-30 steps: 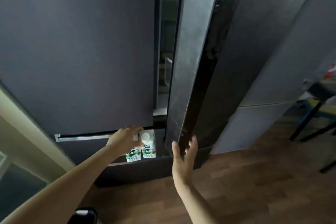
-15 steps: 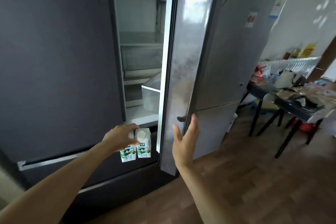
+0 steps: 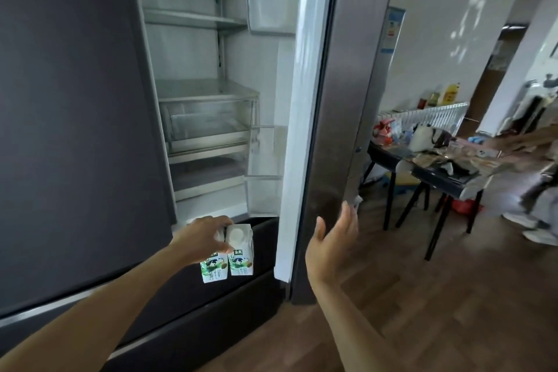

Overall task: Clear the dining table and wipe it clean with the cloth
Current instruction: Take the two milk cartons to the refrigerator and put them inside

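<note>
My left hand grips two white-and-green milk cartons side by side by their tops, in front of the fridge's lower edge. The fridge's right door stands open, showing bare shelves and drawers inside. My right hand is held open, fingers straight, just off the outer face of that door near its lower part. The dark dining table stands far right, cluttered with bags, cloths and packets.
The fridge's left door is shut. A white rail with bottles behind it runs along the wall past the table. A person's legs and shoes are at the far right edge. Wooden floor lies underfoot.
The fridge door has swung wide open, revealing the shelves. My right hand has come off the door's edge. My left hand keeps holding the two cartons.
</note>
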